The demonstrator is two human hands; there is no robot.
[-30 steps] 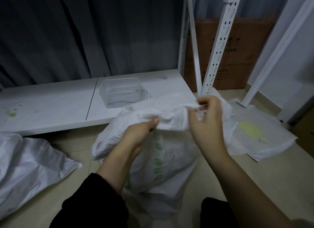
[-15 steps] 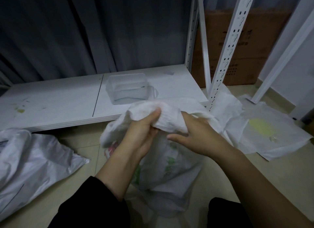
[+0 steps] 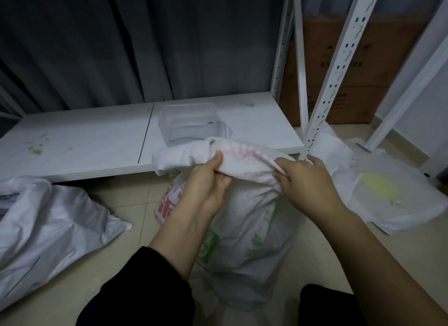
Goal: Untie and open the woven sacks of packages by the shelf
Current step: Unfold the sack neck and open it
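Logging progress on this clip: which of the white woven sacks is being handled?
The middle sack with green and red print; the left hand and right hand grip its bunched top. The others lie flat, untouched.

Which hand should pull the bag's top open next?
Probably the right hand. It pinches the edge of the woven sack at its bunched top, free to pull outward. The left hand grips the gathered neck from below, so it is better placed to hold the sack steady.
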